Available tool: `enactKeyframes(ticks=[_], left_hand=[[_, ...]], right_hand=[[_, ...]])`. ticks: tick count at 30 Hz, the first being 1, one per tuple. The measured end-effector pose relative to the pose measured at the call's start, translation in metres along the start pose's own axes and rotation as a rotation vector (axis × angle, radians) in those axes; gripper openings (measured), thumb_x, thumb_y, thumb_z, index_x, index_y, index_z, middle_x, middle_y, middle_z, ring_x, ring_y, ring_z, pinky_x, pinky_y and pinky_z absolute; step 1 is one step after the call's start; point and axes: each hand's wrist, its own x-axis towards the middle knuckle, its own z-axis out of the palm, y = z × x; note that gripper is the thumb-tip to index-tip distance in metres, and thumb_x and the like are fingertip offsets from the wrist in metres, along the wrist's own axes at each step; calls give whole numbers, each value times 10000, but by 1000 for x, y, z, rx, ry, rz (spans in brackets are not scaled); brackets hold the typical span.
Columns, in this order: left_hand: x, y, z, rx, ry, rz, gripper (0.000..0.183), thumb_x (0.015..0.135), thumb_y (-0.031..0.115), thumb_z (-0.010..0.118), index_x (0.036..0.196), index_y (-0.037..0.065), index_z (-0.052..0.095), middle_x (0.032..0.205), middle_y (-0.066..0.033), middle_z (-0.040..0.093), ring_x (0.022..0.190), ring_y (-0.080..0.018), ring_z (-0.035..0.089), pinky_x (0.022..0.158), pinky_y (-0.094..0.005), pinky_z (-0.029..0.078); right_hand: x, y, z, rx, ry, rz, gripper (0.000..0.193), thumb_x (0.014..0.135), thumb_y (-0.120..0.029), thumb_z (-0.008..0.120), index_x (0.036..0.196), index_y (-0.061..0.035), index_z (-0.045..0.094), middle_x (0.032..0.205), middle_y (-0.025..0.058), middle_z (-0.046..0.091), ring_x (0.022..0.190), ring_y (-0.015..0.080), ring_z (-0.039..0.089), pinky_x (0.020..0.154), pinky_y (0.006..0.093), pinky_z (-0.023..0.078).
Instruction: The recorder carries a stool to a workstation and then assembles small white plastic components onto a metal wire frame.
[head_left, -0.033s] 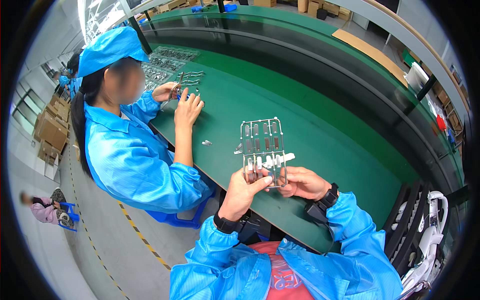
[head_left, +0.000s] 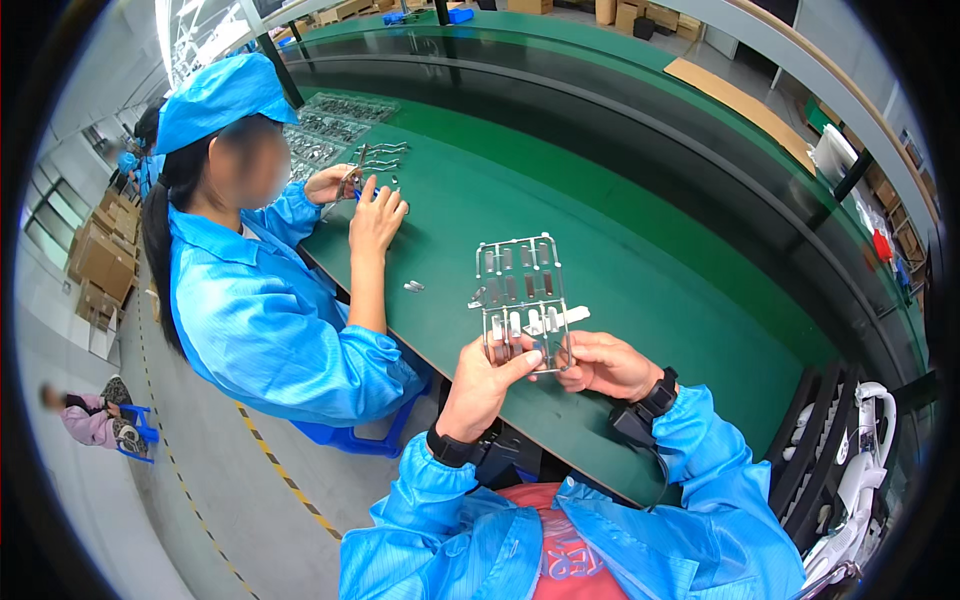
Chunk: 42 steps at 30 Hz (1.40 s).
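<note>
A grey sprue frame [head_left: 558, 270] with rows of small oblong shiny pieces is held up over the green tabletop. My left hand [head_left: 485, 388] closes on its lower left corner, the thumb lying across the front. At the lower right corner, my right hand [head_left: 612, 367] pinches the frame's edge; some of its fingertips are hidden behind it. Several pieces in the lower row look bright silver, those above darker. A white strip [head_left: 575, 316] shows behind the frame's right side. Beside its left edge is a small light piece [head_left: 477, 298].
At my left, a seated co-worker [head_left: 265, 270] in blue handles another metallic frame [head_left: 350, 185]. Small loose pieces [head_left: 413, 286] lie on the green table [head_left: 640, 270] between us. Clear trays [head_left: 335, 120] of parts stand farther back. Black racks [head_left: 815, 450] with white parts stand at right.
The sprue frame has tilted slightly to the left at its top. Both hands keep their hold on it.
</note>
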Motion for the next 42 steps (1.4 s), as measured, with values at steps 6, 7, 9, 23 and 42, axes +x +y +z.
enactKeyframes(ticks=[6, 7, 9, 23, 42], left_hand=[[-7, 4, -4, -246, 97, -22, 136, 865, 52, 617, 986, 33, 558, 998, -145, 640, 826, -178, 605, 705, -300, 482], [-9, 5, -3, -248, 96, -23, 136, 865, 52, 617, 986, 33, 558, 998, -145, 640, 826, -178, 605, 705, -300, 482], [-12, 4, -2, -325, 62, -55, 121, 889, 65, 598, 997, 35, 553, 1062, -160, 643, 890, -163, 614, 721, -281, 485], [-9, -32, 14, 252, -9, -163, 527, 808, 6, 673, 1238, -20, 369, 853, -85, 610, 743, -145, 621, 641, -273, 521], [-3, -19, 30, 116, -84, 228, 243, 836, -87, 605, 1074, -45, 618, 1054, -103, 585, 920, -162, 585, 838, -288, 484]], right_hand=[[-9, 6, 3, -364, 239, -189, 207, 973, -251, 480, 923, -52, 512, 800, 41, 512, 723, 132, 455, 652, 263, 374], [-10, 6, 3, -312, 227, -222, 213, 975, -260, 472, 916, -58, 505, 792, 43, 499, 722, 140, 443, 640, 268, 368], [-12, 3, 8, -113, 159, -196, 216, 975, -263, 469, 893, -63, 490, 779, 44, 479, 718, 145, 428, 630, 266, 363], [-23, -3, 13, 119, 85, -215, 242, 956, -272, 488, 821, -76, 441, 680, 20, 389, 624, 121, 338, 523, 239, 314], [-28, -3, 28, -413, 150, -116, 197, 982, -242, 474, 934, -51, 484, 753, 30, 505, 635, 69, 399, 547, 210, 309]])
